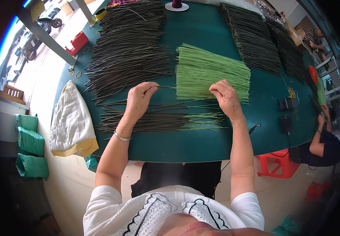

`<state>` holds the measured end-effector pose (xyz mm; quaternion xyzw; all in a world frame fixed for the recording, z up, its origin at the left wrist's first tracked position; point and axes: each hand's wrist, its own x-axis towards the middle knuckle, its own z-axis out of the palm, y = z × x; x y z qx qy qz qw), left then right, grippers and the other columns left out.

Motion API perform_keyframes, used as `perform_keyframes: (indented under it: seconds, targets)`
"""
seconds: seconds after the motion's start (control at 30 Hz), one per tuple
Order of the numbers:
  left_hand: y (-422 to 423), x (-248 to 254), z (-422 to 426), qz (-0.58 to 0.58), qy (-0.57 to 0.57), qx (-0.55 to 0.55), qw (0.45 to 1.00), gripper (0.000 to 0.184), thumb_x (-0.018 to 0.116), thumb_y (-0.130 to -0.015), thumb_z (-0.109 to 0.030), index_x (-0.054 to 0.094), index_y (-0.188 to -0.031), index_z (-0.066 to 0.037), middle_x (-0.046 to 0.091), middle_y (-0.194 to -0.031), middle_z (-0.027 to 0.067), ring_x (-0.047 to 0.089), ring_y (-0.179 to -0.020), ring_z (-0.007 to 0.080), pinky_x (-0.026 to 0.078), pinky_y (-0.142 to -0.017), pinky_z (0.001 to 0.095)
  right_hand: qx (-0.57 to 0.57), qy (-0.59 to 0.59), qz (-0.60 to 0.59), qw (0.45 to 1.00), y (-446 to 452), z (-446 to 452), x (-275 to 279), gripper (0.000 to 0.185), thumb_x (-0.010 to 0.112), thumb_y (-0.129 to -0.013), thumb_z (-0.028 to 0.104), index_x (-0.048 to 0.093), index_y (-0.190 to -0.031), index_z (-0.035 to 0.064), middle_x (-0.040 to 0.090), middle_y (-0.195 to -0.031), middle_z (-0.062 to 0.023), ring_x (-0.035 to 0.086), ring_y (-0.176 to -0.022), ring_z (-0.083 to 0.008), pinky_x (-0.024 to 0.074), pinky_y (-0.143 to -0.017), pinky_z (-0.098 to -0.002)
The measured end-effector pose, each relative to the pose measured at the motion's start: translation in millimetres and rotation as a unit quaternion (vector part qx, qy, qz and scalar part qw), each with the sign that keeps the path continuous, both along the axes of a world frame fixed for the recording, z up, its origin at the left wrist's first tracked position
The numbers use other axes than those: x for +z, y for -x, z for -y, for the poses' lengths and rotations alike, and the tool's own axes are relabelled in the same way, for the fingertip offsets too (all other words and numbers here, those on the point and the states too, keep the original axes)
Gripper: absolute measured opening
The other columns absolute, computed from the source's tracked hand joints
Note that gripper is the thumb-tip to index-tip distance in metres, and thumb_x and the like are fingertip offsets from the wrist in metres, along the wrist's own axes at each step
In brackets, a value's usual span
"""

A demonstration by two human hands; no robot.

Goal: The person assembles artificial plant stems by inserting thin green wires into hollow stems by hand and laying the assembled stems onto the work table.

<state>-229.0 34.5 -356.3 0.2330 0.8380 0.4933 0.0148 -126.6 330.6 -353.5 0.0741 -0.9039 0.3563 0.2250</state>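
Observation:
My left hand (pixel 140 99) is closed in a pinch on a thin dark stick (pixel 163 86), whose tip points right toward the green pile. My right hand (pixel 226 98) is also pinched, over the lower right part of the pile of thin green sticks (pixel 209 70); what its fingertips hold blends into the green behind. Below both hands lies a row of dark sticks with light green ends (pixel 146 121). Beyond my left hand is a broad heap of loose dark sticks (pixel 128 59).
More dark stacks (pixel 252 39) lie at the back right. A white cloth bag with yellow trim (pixel 73 122) rests at the left edge, near a red tape dispenser (pixel 77 42). A black box (pixel 288 104) sits on the right. Another person (pixel 321 145) works at the far right, beside a red stool (pixel 278 164).

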Motion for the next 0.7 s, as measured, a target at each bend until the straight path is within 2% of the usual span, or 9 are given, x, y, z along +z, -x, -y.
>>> perform_keyframes:
  seconds: [0.03, 0.13, 0.27, 0.37, 0.47, 0.53, 0.7]
  targets:
    - [-0.1, -0.6, -0.3, -0.021, 0.001, 0.002, 1.0, 0.016, 0.068, -0.094, -0.011, 0.075, -0.104, -0.001, 0.074, -0.092, 0.0095, 0.068, -0.078, 0.0194, 0.053, -0.072, 0.0306, 0.002, -0.01, -0.008, 1.0, -0.5, 0.6, 0.8, 0.007, 0.071, -0.088, 0.005, 0.065, -0.091, 0.0036, 0.061, -0.081, -0.0041, 0.056, -0.081, -0.0232, 0.0489, -0.073, -0.0352]
    - [0.1, -2.9, -0.2, -0.054, 0.009, -0.02, 0.998, 0.016, 0.068, -0.093, -0.01, 0.075, -0.104, -0.001, 0.074, -0.091, 0.0103, 0.068, -0.078, 0.0206, 0.054, -0.072, 0.0312, 0.006, -0.01, -0.014, 1.0, 0.3, 2.7, 0.9, 0.007, 0.071, -0.087, 0.005, 0.065, -0.09, 0.0035, 0.062, -0.081, -0.0042, 0.057, -0.082, -0.0233, 0.0492, -0.073, -0.0355]
    - [-10.8, 6.3, -6.9, -0.019, 0.026, -0.057, 0.998, 0.014, 0.069, -0.092, -0.01, 0.075, -0.102, -0.001, 0.074, -0.091, 0.0118, 0.07, -0.079, 0.0241, 0.055, -0.072, 0.0325, 0.035, 0.012, 0.0, 0.999, 1.0, 15.5, 1.2, 0.007, 0.071, -0.087, 0.005, 0.066, -0.09, 0.0034, 0.062, -0.081, -0.0048, 0.057, -0.081, -0.0242, 0.0498, -0.072, -0.0363]
    - [-16.5, -2.8, -13.5, -0.156, 0.042, -0.13, 0.978, 0.015, 0.069, -0.093, -0.01, 0.075, -0.102, 0.0, 0.071, -0.082, 0.0118, 0.067, -0.072, 0.0216, 0.053, -0.067, 0.0318, 0.057, -0.002, -0.001, 0.998, 0.5, 26.3, 2.0, 0.008, 0.072, -0.087, 0.003, 0.065, -0.092, 0.0025, 0.062, -0.082, -0.0057, 0.058, -0.082, -0.0234, 0.049, -0.072, -0.0345]
    - [-15.0, -1.9, -9.5, -0.115, 0.071, -0.111, 0.985, 0.014, 0.069, -0.092, -0.009, 0.076, -0.101, -0.001, 0.07, -0.078, 0.0104, 0.066, -0.07, 0.0203, 0.052, -0.065, 0.0318, 0.054, -0.004, 0.008, 0.998, -5.7, 15.8, 9.8, 0.01, 0.073, -0.087, 0.003, 0.066, -0.094, 0.0022, 0.062, -0.081, -0.0052, 0.059, -0.083, -0.0221, 0.0489, -0.072, -0.0338]
    - [-10.2, -0.1, -5.1, -0.109, 0.077, -0.098, 0.986, 0.014, 0.069, -0.092, -0.009, 0.076, -0.101, -0.001, 0.069, -0.077, 0.01, 0.065, -0.068, 0.0201, 0.051, -0.064, 0.0322, -0.029, 0.021, 0.034, 0.999, -10.6, -2.6, 15.8, 0.01, 0.073, -0.087, 0.009, 0.067, -0.092, 0.0033, 0.064, -0.084, -0.0056, 0.06, -0.078, -0.0231, 0.0504, -0.07, -0.0358]
    - [-12.7, 7.2, -4.2, -0.049, 0.069, -0.082, 0.993, 0.013, 0.072, -0.09, -0.011, 0.075, -0.097, -0.001, 0.069, -0.077, 0.0096, 0.063, -0.067, 0.0214, 0.051, -0.066, 0.0331, -0.01, 0.048, 0.095, 0.994, -10.8, -7.8, 17.0, 0.007, 0.072, -0.087, 0.006, 0.067, -0.085, 0.0011, 0.064, -0.079, -0.0074, 0.061, -0.074, -0.0234, 0.049, -0.067, -0.0354]
